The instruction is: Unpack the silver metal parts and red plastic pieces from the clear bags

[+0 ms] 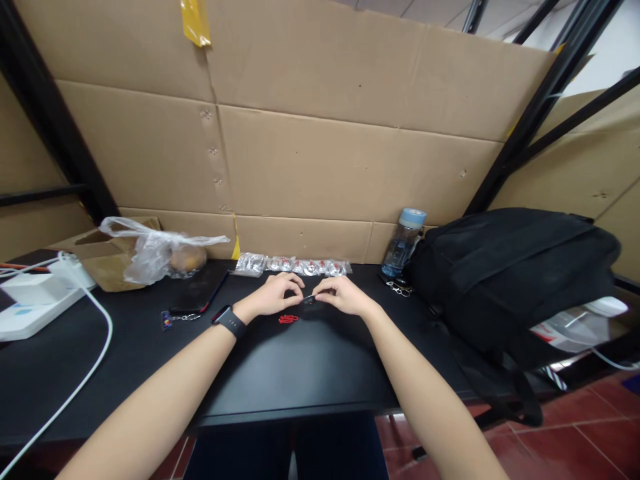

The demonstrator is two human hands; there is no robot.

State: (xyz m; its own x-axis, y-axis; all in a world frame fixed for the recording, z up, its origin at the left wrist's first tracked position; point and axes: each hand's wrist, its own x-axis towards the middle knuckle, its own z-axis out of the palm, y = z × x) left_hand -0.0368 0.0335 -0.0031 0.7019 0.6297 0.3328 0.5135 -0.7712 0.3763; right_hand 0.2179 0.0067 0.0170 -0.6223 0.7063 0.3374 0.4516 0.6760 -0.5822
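Just below frame centre, the left hand (pixel 280 294) and right hand (pixel 342 296) held a small dark piece (pixel 309 300) between them over the bench (pixel 300 380), each grip a narrow fingertip pinch. The step seemed to be two-handed handling; the next move seemingly called for steady fingertips.

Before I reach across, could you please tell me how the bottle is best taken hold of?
I'd grip the bottle around its body, below the blue lid, coming from the left: it appears upright, and the backpack crowds its right side.
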